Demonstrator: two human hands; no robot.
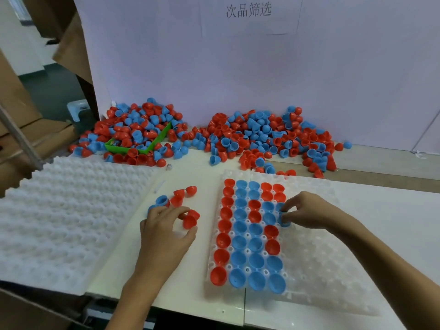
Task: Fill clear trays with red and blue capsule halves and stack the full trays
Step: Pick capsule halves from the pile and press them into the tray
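Note:
A clear dimpled tray (316, 258) lies on the white table in front of me. Its left columns hold red and blue capsule halves, open side up. My right hand (307, 210) pinches a blue capsule half (284, 221) at a pocket in the tray's fifth column. My left hand (164, 232) sits left of the tray and pinches a red capsule half (189, 221). A few loose halves (177, 198) lie just beyond that hand.
Two big heaps of red and blue halves (262, 136) run along the back wall, the left one over a green bin (133, 145). A stack of clear trays (66, 215) lies at the left. Cardboard boxes stand beyond the table's left edge.

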